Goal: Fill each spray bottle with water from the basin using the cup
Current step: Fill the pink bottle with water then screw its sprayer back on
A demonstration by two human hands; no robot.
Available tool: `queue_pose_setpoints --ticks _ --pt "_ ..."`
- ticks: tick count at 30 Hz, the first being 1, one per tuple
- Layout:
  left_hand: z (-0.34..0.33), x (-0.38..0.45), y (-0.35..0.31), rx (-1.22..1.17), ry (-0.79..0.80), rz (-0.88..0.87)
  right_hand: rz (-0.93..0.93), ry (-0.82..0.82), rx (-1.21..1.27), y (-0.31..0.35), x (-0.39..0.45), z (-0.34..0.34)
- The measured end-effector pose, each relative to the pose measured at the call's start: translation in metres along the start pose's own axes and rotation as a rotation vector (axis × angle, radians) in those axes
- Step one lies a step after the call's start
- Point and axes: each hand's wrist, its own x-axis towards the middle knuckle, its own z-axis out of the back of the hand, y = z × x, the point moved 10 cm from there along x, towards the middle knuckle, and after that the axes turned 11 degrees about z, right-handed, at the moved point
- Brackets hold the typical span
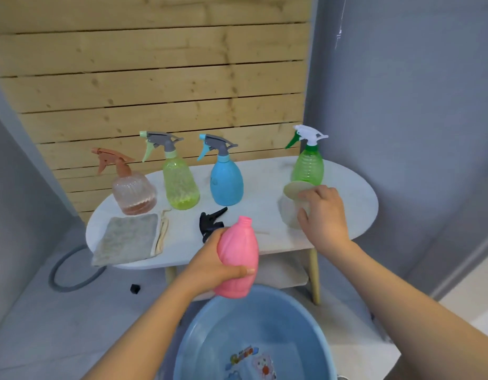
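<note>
Head view: The left hand [210,266] grips the pink bottle [238,259] around its body, fingers [244,270] curled, neck uncapped and tilted away. It is held above the near rim of the basin [199,333], probably so spills fall back into the water. The black spray head [210,222] lies on the bench [346,193], removed to open the neck. The right hand [323,212] curls its fingers round the cup [293,207] on the bench, apparently to lift it for scooping. Four capped bottles stand behind.
</note>
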Motion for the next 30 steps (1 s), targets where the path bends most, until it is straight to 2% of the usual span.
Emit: queue_pose_setpoints --ticks 3,5,12,16,22,27,30 --pt "-0.011 0.004 -0.012 -0.003 -0.016 -0.024 -0.178 0.147 -0.144 -0.034 -0.012 -0.002" --pt "-0.017 0.006 -0.017 -0.009 -0.015 -0.04 -0.28 0.219 -0.089 -0.05 -0.022 -0.009" --pt "-0.021 0.006 -0.024 -0.003 -0.025 -0.052 -0.447 0.281 0.111 -0.075 -0.031 -0.019" --pt "-0.017 0.001 -0.024 -0.011 -0.032 -0.051 -0.52 0.246 0.205 -0.076 -0.033 -0.019" --pt "0.005 -0.022 -0.015 -0.04 -0.001 -0.024 -0.393 0.242 0.332 -0.047 -0.024 -0.006" --pt "0.029 -0.047 -0.012 0.02 0.077 -0.007 -0.219 0.413 0.474 -0.01 -0.03 -0.003" --pt "0.04 -0.057 0.001 -0.022 0.183 0.041 -0.124 0.544 0.5 0.01 -0.038 -0.005"
